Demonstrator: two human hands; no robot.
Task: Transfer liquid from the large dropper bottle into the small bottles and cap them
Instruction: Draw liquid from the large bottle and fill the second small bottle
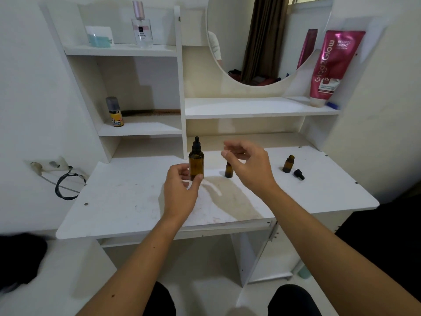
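The large amber dropper bottle [196, 159] stands upright on the white desk [127, 201] with its black dropper cap on. My left hand [181, 192] grips its base, fingers on the left side and thumb across the front. A small amber bottle [229, 171] stands just to the right; its top is partly hidden by my right hand [248, 165], which hovers above it with loosely spread fingers holding nothing. Another small amber bottle [288, 164] stands uncapped at the right, and its black cap [299, 174] lies beside it.
A shelf unit with a round mirror [250, 42] rises behind the desk. It holds a perfume bottle [142, 28], a small spray can [115, 112] and a pink tube [330, 65]. A wall socket with a black cable [66, 185] is at the left. My knees are below the desk edge.
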